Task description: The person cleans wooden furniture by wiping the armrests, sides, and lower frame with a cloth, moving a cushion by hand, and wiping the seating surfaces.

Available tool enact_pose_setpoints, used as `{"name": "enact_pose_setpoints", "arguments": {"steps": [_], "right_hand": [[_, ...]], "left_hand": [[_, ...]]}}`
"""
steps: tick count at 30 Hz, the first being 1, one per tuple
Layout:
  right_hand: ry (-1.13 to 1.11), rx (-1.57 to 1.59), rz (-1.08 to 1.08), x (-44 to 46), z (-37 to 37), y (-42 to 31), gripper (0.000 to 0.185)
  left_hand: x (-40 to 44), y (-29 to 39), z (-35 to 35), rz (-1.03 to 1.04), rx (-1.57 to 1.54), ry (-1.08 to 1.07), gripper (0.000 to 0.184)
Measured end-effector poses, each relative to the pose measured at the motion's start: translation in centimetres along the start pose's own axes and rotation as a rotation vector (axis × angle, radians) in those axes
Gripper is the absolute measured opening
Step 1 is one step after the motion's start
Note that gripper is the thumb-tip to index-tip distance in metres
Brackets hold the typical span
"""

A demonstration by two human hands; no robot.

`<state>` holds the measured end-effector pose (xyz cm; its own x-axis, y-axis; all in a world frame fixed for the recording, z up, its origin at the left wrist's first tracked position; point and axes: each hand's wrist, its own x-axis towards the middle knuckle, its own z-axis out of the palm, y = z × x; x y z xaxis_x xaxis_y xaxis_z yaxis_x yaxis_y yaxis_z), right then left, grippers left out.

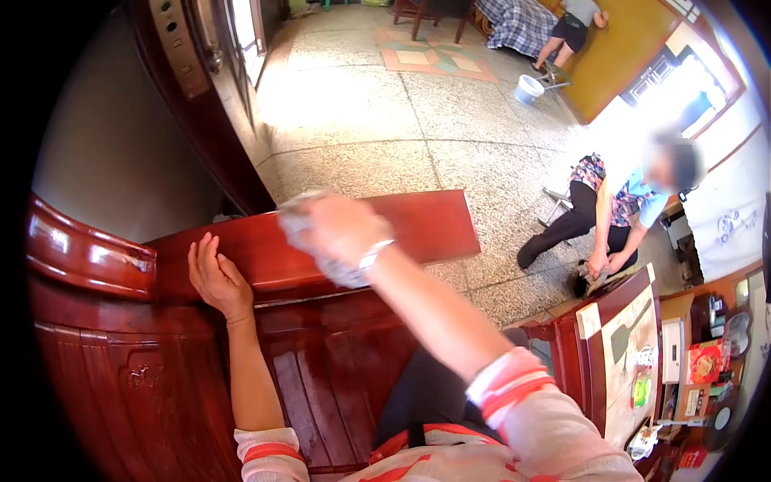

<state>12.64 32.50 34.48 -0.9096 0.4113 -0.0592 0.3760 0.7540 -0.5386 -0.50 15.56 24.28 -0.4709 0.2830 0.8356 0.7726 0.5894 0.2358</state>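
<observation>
A grey cloth (301,229) lies bunched under my right hand (345,229), whose fingers are pressed round it on the glossy red wooden armrest (426,225). The cloth hangs a little over the armrest's near edge, and the hand is slightly blurred. To its left, my left hand (218,275) rests on the left part of the same armrest with its fingers apart and nothing in them. Below the armrest is the slatted red wooden seat (329,361), beside a carved wooden backrest (136,377).
A seated person (626,209) bends forward at the right, both hands low on something dark. Another person (566,36) stands by the yellow wall near a white bucket (528,90). A tiled-top table (590,353) is at the right; a door frame (201,120) is upper left.
</observation>
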Motion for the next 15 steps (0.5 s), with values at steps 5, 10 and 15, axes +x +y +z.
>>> {"name": "enact_pose_setpoints", "arguments": {"steps": [5, 10, 15], "right_hand": [[0.171, -0.136, -0.281, 0.0, 6.2, -3.3, 0.016], [0.251, -0.046, -0.251, -3.2, 4.6, 2.1, 0.019], [0.221, -0.065, 0.118, -8.1, -1.1, 8.9, 0.029]], "left_hand": [[-0.3, -0.7, 0.3, 0.018, -0.02, 0.004, 0.026], [-0.3, -0.8, 0.1, 0.037, 0.0, -0.009, 0.026], [-0.4, -0.8, 0.0, 0.038, -0.001, -0.024, 0.027]]}}
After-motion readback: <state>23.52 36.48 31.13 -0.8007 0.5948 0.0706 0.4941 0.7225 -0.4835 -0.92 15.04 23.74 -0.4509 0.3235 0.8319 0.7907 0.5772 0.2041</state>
